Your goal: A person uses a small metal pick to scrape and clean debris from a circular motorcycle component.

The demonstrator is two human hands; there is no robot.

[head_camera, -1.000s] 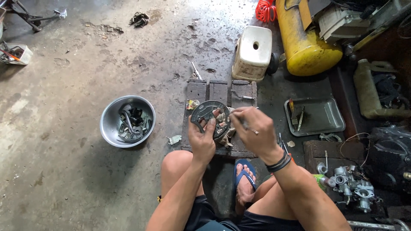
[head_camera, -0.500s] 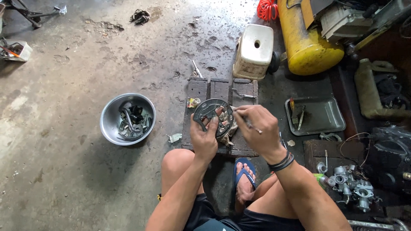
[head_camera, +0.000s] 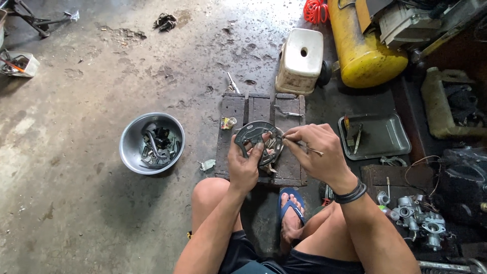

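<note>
My left hand [head_camera: 244, 165] grips a round dark metal plate [head_camera: 252, 133] with cut-outs, held above a dark wooden board [head_camera: 234, 109] on the floor. A dirty rag shows behind the plate's right edge. My right hand [head_camera: 318, 152] pinches a thin metal tool [head_camera: 307, 148], its tip against the plate's right side. Both forearms reach out over my bent knees, and my foot in a blue sandal [head_camera: 290, 210] rests below the board.
A steel bowl [head_camera: 133, 139] of dark parts sits left on the concrete floor. A grey metal tray [head_camera: 385, 137] with small tools lies right. A white plastic stool [head_camera: 300, 61], a yellow tank [head_camera: 362, 43] and a carburettor [head_camera: 421, 220] stand nearby.
My right hand has shifted right and slightly down with the thin tool. The plate has tilted a little in my left hand.
</note>
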